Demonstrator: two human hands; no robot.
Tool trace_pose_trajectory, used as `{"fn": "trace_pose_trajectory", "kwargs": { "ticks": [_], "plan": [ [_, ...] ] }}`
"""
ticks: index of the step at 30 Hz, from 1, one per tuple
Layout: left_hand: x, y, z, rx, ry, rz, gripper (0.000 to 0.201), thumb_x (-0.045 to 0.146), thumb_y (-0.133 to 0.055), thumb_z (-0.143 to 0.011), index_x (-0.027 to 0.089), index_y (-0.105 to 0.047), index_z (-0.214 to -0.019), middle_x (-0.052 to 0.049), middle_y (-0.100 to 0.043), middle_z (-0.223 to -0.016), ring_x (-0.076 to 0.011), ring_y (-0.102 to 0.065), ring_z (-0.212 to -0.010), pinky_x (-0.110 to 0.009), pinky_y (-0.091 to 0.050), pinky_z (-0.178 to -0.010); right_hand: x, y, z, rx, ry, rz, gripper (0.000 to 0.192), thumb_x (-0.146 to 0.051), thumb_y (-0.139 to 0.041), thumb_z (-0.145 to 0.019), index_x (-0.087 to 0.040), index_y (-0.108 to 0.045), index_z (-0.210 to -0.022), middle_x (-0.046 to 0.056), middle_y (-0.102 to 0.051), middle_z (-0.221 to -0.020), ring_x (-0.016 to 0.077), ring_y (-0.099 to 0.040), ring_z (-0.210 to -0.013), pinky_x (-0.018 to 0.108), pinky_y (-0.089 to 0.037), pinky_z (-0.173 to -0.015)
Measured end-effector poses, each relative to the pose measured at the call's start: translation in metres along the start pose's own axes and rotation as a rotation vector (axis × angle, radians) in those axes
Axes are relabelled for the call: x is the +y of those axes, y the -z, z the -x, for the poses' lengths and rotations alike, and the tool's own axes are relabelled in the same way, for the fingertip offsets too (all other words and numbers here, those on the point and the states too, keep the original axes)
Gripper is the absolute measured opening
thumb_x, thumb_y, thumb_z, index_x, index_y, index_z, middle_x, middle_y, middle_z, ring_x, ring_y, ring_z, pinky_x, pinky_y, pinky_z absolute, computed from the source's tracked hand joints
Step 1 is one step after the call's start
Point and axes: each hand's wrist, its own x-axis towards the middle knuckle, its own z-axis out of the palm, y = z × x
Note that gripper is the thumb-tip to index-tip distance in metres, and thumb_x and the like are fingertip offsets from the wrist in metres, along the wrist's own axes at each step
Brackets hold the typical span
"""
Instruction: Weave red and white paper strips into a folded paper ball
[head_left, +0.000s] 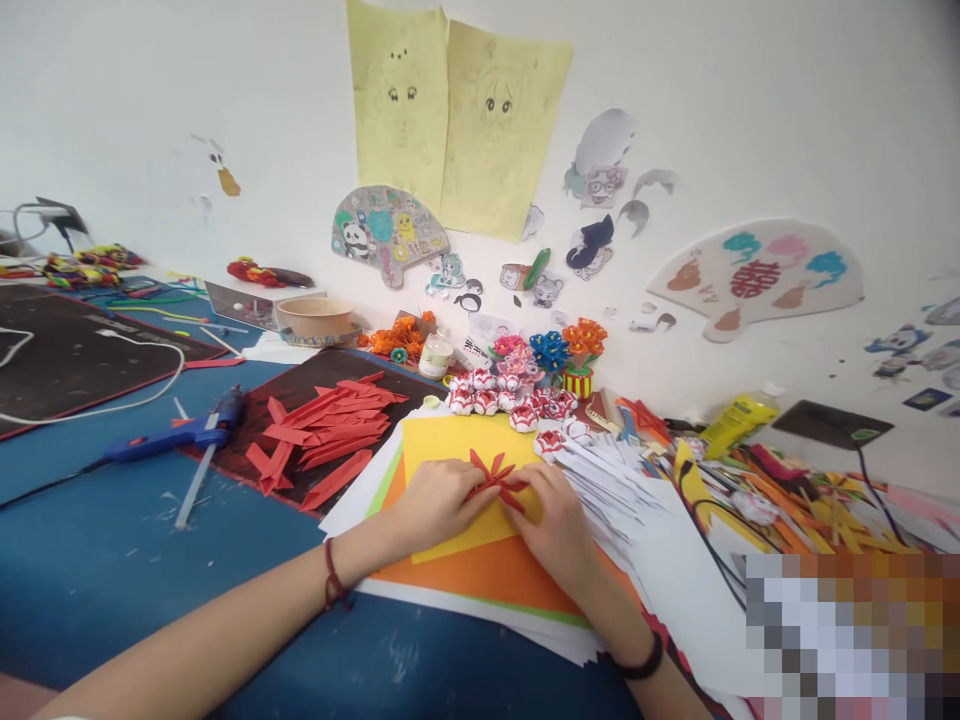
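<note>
Paper flower [495, 474]: plain red on my feed
Top sheet [450, 440]: solid yellow
Sheet beneath [480, 577]: orange
Folded strips [330, 428]: all red
Glue gun [172, 438]: blue
Rosettes [523, 416]: white with red bands
Flowerpot [577, 383]: red and yellow stripes
Right-hand wall fan [757, 280]: white; I see blue, pink, tan blotches, red symbol
Tabletop [75, 570]: blue

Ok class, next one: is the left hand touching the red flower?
Touching. The head view shows the left hand pinching the red flower at its side petals, with no gap between them.
</note>
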Motion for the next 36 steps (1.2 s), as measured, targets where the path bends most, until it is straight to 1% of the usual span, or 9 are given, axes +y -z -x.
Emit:
{"fn": "trace_pose_trajectory", "kwargs": {
  "ticks": [5, 8, 10, 13, 17, 21, 24, 30, 36],
  "plan": [
    [0.002, 0.023, -0.003, 0.036, 0.014, 0.093, 0.049, 0.042, -0.036, -0.103, 0.017, -0.064, -0.072, -0.004, -0.066, -0.068, -0.0160, -0.056, -0.064, -0.029, -0.035, -0.063, 0.005, 0.001, -0.001, -0.035, -0.101, -0.092, 0.021, -0.009, -0.066, -0.081, -0.022, -0.061, -0.097, 0.004, -0.064, -0.091, 0.0218, -0.061, -0.084, 0.035, -0.051, -0.075],
    [-0.001, 0.037, -0.004, 0.118, -0.075, 0.083, 0.024, 0.037, -0.050, -0.097, 0.019, -0.066, -0.101, -0.005, -0.071, -0.098, -0.0211, -0.058, -0.090, -0.034, -0.039, -0.082, 0.008, 0.002, 0.000, -0.055, -0.076, -0.084, 0.025, -0.001, -0.061, -0.079, -0.022, -0.060, -0.094, 0.003, -0.064, -0.090, 0.0215, -0.062, -0.085, 0.033, -0.050, -0.074],
    [-0.002, 0.040, -0.005, 0.077, -0.178, 0.003, 0.030, 0.035, -0.059, -0.092, 0.023, -0.060, -0.119, -0.005, -0.066, -0.121, -0.0246, -0.054, -0.107, -0.039, -0.035, -0.094, 0.009, 0.003, 0.000, -0.076, -0.037, -0.075, 0.028, 0.003, -0.057, -0.078, -0.022, -0.060, -0.091, 0.003, -0.063, -0.089, 0.0213, -0.061, -0.086, 0.032, -0.049, -0.074],
    [-0.003, 0.037, -0.006, -0.018, -0.292, -0.127, 0.035, 0.034, -0.058, -0.094, 0.024, -0.054, -0.128, -0.004, -0.062, -0.130, -0.0249, -0.051, -0.115, -0.042, -0.030, -0.100, 0.008, 0.001, 0.002, -0.104, 0.020, -0.077, 0.033, 0.006, -0.052, -0.078, -0.021, -0.062, -0.093, 0.004, -0.062, -0.092, 0.0213, -0.060, -0.088, 0.033, -0.050, -0.076],
    [-0.002, 0.032, -0.006, -0.057, -0.389, -0.273, 0.026, 0.026, -0.050, -0.099, 0.022, -0.055, -0.123, -0.006, -0.064, -0.124, -0.0234, -0.052, -0.114, -0.041, -0.029, -0.098, 0.007, -0.001, 0.004, -0.119, 0.108, -0.066, 0.036, 0.005, -0.047, -0.082, -0.020, -0.064, -0.101, 0.007, -0.060, -0.097, 0.0225, -0.058, -0.092, 0.034, -0.050, -0.079],
    [-0.003, 0.029, -0.006, -0.042, -0.387, -0.346, 0.015, 0.031, -0.049, -0.100, 0.020, -0.059, -0.103, -0.004, -0.068, -0.094, -0.0222, -0.054, -0.096, -0.042, -0.029, -0.092, 0.007, -0.002, 0.006, -0.090, 0.164, 0.005, 0.029, 0.000, -0.047, -0.086, -0.019, -0.064, -0.100, 0.009, -0.060, -0.097, 0.0241, -0.057, -0.091, 0.037, -0.050, -0.078],
    [-0.005, 0.024, -0.005, -0.043, -0.418, -0.349, 0.021, 0.038, -0.052, -0.099, 0.020, -0.059, -0.091, -0.002, -0.065, -0.081, -0.0202, -0.052, -0.086, -0.040, -0.029, -0.085, 0.004, -0.001, 0.006, -0.081, 0.179, 0.058, 0.021, -0.004, -0.054, -0.087, -0.019, -0.062, -0.098, 0.009, -0.062, -0.102, 0.0256, -0.056, -0.093, 0.039, -0.048, -0.080],
    [-0.004, 0.019, -0.006, -0.022, -0.445, -0.317, 0.025, 0.031, -0.048, -0.102, 0.019, -0.057, -0.082, -0.001, -0.063, -0.077, -0.0183, -0.050, -0.084, -0.038, -0.028, -0.086, -0.002, 0.003, 0.002, -0.155, 0.148, 0.078, 0.009, -0.012, -0.060, -0.090, -0.020, -0.061, -0.091, 0.005, -0.064, -0.087, 0.0237, -0.056, -0.085, 0.038, -0.047, -0.077],
    [0.002, 0.014, -0.003, 0.042, -0.387, -0.341, 0.023, 0.017, -0.047, -0.096, 0.017, -0.053, -0.073, -0.003, -0.059, -0.068, -0.0186, -0.047, -0.077, -0.038, -0.029, -0.078, -0.007, 0.000, 0.003, -0.092, 0.019, 0.055, 0.009, -0.015, -0.056, -0.092, -0.018, -0.062, -0.088, 0.005, -0.064, -0.083, 0.0215, -0.059, -0.078, 0.034, -0.047, -0.070]
  ]
}}
